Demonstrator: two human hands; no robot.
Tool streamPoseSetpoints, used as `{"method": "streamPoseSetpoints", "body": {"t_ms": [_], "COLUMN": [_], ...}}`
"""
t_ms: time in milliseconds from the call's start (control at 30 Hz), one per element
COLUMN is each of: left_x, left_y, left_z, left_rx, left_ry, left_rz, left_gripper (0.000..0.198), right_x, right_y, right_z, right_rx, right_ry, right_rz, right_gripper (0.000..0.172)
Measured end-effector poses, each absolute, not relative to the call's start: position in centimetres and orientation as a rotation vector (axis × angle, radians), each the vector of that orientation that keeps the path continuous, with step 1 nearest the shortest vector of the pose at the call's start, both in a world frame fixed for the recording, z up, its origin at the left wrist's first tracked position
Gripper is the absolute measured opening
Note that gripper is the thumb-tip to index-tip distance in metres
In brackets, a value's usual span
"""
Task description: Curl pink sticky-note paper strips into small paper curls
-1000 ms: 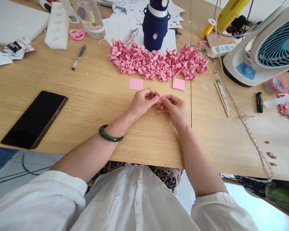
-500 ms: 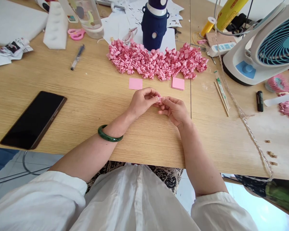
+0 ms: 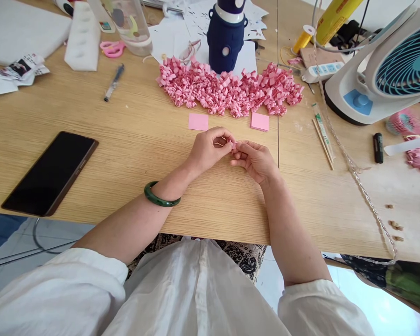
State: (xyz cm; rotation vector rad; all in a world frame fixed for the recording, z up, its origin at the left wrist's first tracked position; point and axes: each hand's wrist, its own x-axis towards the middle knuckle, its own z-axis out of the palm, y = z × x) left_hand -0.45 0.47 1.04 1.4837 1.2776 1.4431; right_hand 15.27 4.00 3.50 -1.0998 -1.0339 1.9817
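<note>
My left hand (image 3: pixel 208 149) and right hand (image 3: pixel 255 158) meet just above the table (image 3: pixel 126 140), both pinched shut on a pink paper piece (image 3: pixel 233 145) between the fingertips. I judge this is the curling step. The next move calls for small, even finger turns to match the curled pile (image 3: pixel 227 88) beyond.

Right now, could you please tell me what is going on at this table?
A person seated at the wooden table pinches a small pink paper piece between the fingertips of the left hand and right hand. Beyond the hands lie two flat pink squares and a long pile of curled pink paper, with a navy bottle behind it. A dark phone lies to the left and a fan stands to the right.
</note>
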Motion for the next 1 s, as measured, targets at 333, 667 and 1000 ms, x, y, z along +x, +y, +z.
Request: {"method": "streamPoseSetpoints", "body": {"t_ms": [333, 667, 1000], "left_x": [-0.34, -0.33, -0.15], "left_y": [0.41, 0.56, 0.38], "left_z": [0.86, 0.7, 1.03], "left_rx": [1.477, 1.288, 0.994], "left_ry": [1.302, 1.226, 1.115], "left_rz": [1.44, 1.42, 1.363], "left_gripper": [0.008, 0.028, 0.036], "right_x": [15.58, 15.2, 15.02], "right_y": [4.18, 4.03, 3.61], "right_z": [3.54, 3.78, 3.7], "right_rx": [-1.106, -1.18, -1.193], "right_ry": [-1.048, -1.024, -1.095], "right_rz": [1.999, 1.929, 1.836], "right_gripper": [0.014, 0.018, 0.016]}}
